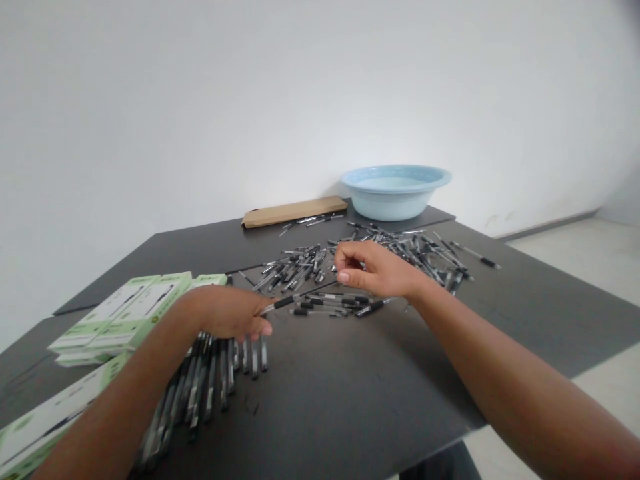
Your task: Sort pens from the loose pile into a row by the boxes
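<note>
A loose heap of black-and-clear pens spreads across the middle of a dark table. My right hand hovers over the heap's near edge, fingers curled in a pinch; what they hold, if anything, is hidden. My left hand is closed on a single pen that sticks out to the right. Under and in front of the left hand, a row of pens lies side by side, pointing toward me.
Green-and-white pen boxes are stacked at the left, with more boxes at the near left corner. A light blue basin and a brown envelope sit at the table's far edge. A white wall stands behind; pale floor lies to the right.
</note>
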A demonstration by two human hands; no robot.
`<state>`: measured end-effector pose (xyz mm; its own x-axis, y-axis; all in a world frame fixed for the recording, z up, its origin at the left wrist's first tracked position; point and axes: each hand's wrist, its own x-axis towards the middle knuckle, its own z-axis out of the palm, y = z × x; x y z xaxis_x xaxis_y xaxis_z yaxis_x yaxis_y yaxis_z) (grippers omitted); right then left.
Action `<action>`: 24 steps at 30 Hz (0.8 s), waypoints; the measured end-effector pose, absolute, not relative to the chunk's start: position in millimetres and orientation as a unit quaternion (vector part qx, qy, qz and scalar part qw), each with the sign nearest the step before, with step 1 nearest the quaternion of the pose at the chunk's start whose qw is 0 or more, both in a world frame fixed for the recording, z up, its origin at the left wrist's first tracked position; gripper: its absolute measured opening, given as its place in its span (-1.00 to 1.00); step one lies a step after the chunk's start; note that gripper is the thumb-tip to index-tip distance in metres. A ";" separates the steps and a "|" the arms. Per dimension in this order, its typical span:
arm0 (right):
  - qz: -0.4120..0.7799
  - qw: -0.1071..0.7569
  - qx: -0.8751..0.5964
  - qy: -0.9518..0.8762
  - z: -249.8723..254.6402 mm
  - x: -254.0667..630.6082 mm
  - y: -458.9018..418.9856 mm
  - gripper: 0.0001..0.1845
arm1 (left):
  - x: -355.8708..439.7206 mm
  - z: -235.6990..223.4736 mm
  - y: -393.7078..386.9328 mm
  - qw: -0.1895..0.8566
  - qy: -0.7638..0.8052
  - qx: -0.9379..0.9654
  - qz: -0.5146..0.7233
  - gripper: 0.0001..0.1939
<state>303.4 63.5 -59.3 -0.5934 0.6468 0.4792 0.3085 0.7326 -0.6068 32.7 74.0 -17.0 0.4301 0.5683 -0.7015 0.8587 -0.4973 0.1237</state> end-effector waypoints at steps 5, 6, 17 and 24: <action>0.244 0.320 -0.293 -0.867 -58.7 300.1 61.1 -0.82 | 32.1 -18.7 73.8 0.247 0.443 0.804 -0.310 -0.74; 0.246 0.317 -0.295 -0.867 -58.4 299.9 60.5 -0.84 | 31.9 -18.7 73.8 0.247 0.445 0.804 -0.309 -0.74; 0.226 0.298 -0.289 -0.881 -68.2 276.4 50.0 -0.88 | 34.8 -22.2 72.0 0.273 0.449 0.799 -0.292 -0.78; 0.181 0.321 -0.306 -0.878 -86.8 249.1 45.0 -0.79 | 41.1 -23.9 68.7 0.257 0.439 0.803 -0.311 -0.77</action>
